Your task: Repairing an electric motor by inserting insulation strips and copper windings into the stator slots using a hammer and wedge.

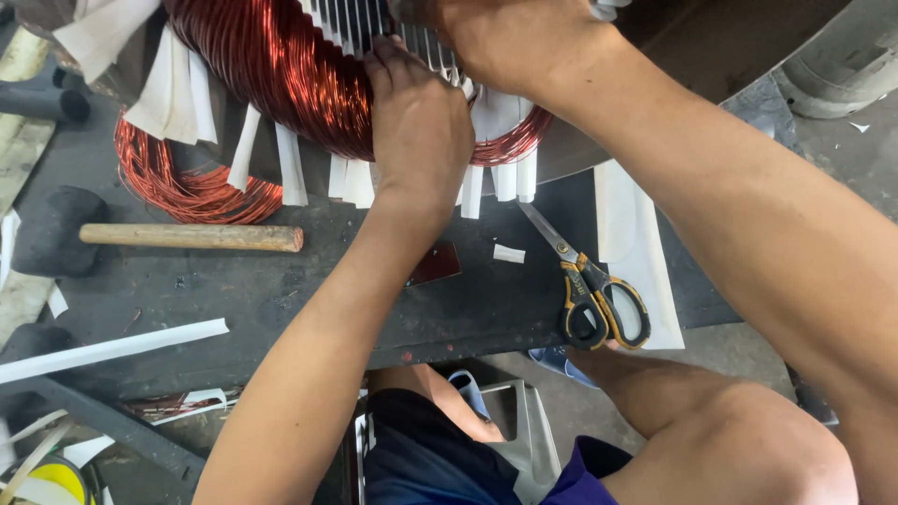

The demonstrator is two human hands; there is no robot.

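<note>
A large motor stator with red copper wire coils and white insulation paper strips lies at the top of the dark workbench. My left hand presses flat on the coil, fingers pushed up toward the metal slots. My right hand rests on top of the stator at the slots, fingers curled; what it grips is hidden.
A rubber mallet with a wooden handle lies at the left, beside a loose copper coil. Yellow-and-black scissors lie at the right on white paper sheets. A long paper strip sits at the bench's front-left edge.
</note>
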